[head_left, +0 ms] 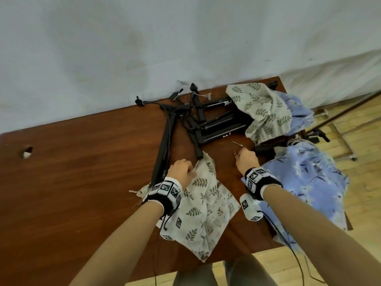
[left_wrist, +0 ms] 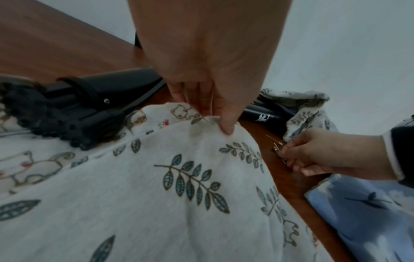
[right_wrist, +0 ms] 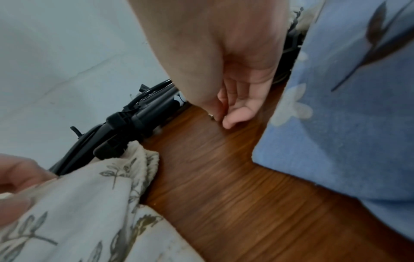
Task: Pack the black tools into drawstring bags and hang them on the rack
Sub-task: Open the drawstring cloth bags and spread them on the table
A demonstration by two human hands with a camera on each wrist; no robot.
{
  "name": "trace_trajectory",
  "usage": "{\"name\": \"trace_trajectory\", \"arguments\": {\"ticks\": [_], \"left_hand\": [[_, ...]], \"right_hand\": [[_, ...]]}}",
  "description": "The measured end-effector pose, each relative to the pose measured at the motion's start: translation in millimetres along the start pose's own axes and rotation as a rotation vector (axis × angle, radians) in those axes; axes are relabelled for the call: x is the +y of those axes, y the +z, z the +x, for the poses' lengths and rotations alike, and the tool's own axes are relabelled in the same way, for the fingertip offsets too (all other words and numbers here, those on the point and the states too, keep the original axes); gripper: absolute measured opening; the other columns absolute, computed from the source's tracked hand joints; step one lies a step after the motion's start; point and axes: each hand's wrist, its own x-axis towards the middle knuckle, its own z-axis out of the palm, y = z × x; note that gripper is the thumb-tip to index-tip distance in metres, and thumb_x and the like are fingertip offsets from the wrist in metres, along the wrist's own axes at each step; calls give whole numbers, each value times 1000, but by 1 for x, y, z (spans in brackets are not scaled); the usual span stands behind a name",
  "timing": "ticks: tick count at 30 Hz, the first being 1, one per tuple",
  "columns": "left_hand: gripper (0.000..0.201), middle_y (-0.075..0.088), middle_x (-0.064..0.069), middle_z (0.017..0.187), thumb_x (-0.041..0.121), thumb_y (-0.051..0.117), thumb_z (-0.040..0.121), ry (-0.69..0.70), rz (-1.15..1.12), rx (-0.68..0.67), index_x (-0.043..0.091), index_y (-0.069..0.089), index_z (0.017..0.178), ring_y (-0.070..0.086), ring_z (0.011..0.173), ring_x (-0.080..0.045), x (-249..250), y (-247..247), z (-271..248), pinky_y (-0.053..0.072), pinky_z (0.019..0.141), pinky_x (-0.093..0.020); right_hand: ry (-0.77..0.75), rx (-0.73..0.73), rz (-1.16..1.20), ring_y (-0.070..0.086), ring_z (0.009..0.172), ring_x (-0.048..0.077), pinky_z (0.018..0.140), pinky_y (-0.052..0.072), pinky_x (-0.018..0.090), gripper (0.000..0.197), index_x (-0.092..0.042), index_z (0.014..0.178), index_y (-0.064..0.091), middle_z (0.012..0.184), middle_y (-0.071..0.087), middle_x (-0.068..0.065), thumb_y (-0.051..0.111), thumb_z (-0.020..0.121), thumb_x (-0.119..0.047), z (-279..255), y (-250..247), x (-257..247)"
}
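A white leaf-print drawstring bag (head_left: 206, 203) (left_wrist: 190, 177) (right_wrist: 89, 203) lies at the table's front centre. My left hand (head_left: 191, 170) (left_wrist: 215, 120) pinches its rim and holds the mouth up. One slim black tool (head_left: 194, 139) (right_wrist: 134, 120) has its end at the bag's mouth. A longer black tool (head_left: 162, 141) (left_wrist: 89, 99) lies just left of the hand. My right hand (head_left: 239, 154) (right_wrist: 220, 118) pinches a small metal needle (left_wrist: 276, 148) on the wood right of the bag. Another needle (head_left: 237, 143) lies loose beyond it.
More black tools (head_left: 218, 124) are piled at the back, partly under a second leaf-print bag (head_left: 261, 112) and a blue cloth. A blue floral bag (head_left: 309, 182) (right_wrist: 347, 106) covers the table's right side. A rack pole (head_left: 350, 108) stands off the right edge. The table (head_left: 82, 182) has a hole (head_left: 26, 152).
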Motion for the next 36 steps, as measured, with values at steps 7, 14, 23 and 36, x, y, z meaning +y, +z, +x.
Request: {"name": "trace_trajectory", "arguments": {"ticks": [7,14,23,36], "left_hand": [[17,50,2,82,20,60,89,99,-361,2,14,48,79,46,71,-12,13,-13,-20,40,71,-28],[39,62,-2,74,-15,51,86,131,-951,-274,14,41,62,62,76,-18,34,-55,-44,48,64,-20],[48,60,1,88,28,82,70,197,-590,-328,14,48,101,58,76,-9,104,-88,-70,51,69,-22],[9,70,11,84,14,69,84,599,-493,214,23,68,81,62,82,5,178,-181,-92,43,78,-11]], "right_hand": [[7,-6,76,64,95,42,75,50,42,26,5,111,48,109,60,27,48,97,-17,-20,-14,-3],[-112,-94,680,66,68,16,66,59,31,7,-5,97,64,87,70,14,58,94,-8,-67,-48,-24],[-238,-195,758,57,63,9,60,47,20,15,-11,81,60,73,61,1,55,95,-7,-113,-81,-38],[-566,145,740,50,54,-1,59,38,16,19,-21,79,52,63,57,-7,52,99,-20,-158,-200,-39]]}}
